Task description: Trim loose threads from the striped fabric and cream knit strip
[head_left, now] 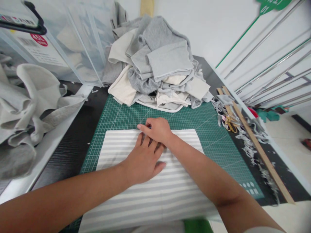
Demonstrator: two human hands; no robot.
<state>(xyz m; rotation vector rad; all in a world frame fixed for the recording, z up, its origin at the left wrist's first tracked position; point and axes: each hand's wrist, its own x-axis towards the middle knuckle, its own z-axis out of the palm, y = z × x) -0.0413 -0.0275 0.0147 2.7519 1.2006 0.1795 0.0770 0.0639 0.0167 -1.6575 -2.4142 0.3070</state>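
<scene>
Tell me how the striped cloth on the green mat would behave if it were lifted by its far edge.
The striped cloth lies flat and thin, so it would probably droop limply. It looks light, like the crumpled pieces in the fabric pile. The left hand presses it flat, suggesting it might slide on the smooth cutting mat.

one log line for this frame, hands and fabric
left hand flat on striped fabric | right hand pinching its far edge | cutting mat underneath

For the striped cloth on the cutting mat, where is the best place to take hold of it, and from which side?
Probably the far right corner of the striped cloth, approached from the right: it lies flat and bare on the green mat. The left hand presses the middle, and the right hand covers the far edge.
</scene>
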